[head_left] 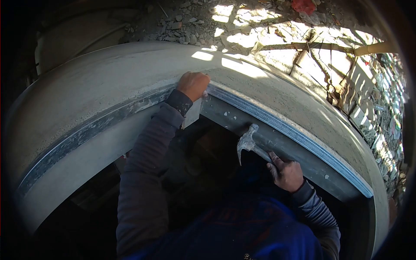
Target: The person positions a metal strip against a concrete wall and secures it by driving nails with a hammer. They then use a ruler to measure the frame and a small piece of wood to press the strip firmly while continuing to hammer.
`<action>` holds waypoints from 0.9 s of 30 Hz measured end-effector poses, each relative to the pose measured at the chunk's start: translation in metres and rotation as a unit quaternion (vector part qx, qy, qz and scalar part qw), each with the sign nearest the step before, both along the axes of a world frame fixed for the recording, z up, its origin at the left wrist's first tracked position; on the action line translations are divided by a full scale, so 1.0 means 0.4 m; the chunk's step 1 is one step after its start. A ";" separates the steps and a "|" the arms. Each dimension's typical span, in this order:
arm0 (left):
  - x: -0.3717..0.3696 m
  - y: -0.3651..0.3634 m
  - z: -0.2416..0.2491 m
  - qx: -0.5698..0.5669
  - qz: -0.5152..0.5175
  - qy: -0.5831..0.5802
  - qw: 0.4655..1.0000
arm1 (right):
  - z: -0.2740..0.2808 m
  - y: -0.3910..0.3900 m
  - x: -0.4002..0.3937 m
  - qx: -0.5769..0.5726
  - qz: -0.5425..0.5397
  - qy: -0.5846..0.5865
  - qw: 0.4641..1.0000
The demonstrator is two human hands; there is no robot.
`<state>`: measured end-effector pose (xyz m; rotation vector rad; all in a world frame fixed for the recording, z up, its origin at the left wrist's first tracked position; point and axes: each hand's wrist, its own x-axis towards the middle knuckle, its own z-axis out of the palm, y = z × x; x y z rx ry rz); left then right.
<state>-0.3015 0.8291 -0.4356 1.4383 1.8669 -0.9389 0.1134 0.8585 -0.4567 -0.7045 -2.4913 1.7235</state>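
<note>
My right hand (289,174) is wrapped round the handle of a claw hammer (248,142), its metal head over the inner face of the grey frame (277,141). A ridged metal strip (286,128) runs along the ledge from beside my left hand to the lower right. My left hand (193,85) is closed in a fist at the corner, at the upper end of that strip; what its fingers hold, if anything, is hidden. Another grey strip (104,117) curves away to the left of my left wrist. Small white chips lie on the inner face near the corner.
A broad concrete ledge (130,60) curves round the frame. Beyond it lies ground with rubble (190,28), a red scrap (304,6), sticks and litter in patchy sunlight. A pale pole (373,49) stands out at the right. Below the frame is a dark opening.
</note>
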 end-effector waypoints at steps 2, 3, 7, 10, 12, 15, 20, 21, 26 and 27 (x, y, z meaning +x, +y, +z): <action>-0.006 -0.035 -0.009 0.059 -0.021 -0.021 0.998 | 0.012 -0.008 -0.031 0.007 0.051 -0.032 0.998; -0.010 -0.050 -0.016 0.090 -0.031 -0.029 0.995 | 0.015 -0.009 -0.053 0.012 0.076 -0.047 0.996; -0.021 -0.054 -0.041 0.084 -0.049 -0.044 0.994 | -0.023 -0.060 -0.176 0.109 0.131 -0.016 0.985; -0.020 -0.060 -0.042 0.090 -0.046 -0.048 0.994 | -0.052 -0.090 -0.278 0.141 0.152 -0.049 0.977; -0.014 -0.058 -0.039 0.090 -0.046 -0.043 0.994 | -0.059 -0.090 -0.323 0.147 0.141 -0.046 0.978; -0.018 -0.054 -0.037 0.094 -0.036 -0.069 0.993 | -0.064 -0.103 -0.363 0.159 0.111 -0.036 0.980; -0.029 -0.058 -0.062 0.112 -0.054 -0.097 0.987 | -0.088 -0.104 -0.385 0.170 0.100 -0.016 0.980; -0.032 -0.059 -0.063 0.118 -0.059 -0.106 0.986 | -0.078 -0.086 -0.390 0.161 0.106 -0.031 0.981; -0.030 -0.063 -0.072 0.119 -0.071 -0.103 0.985 | -0.087 -0.142 -0.395 0.175 0.098 -0.042 0.979; -0.032 -0.062 -0.069 0.118 -0.071 -0.101 0.985 | -0.084 -0.134 -0.394 0.175 0.107 -0.040 0.978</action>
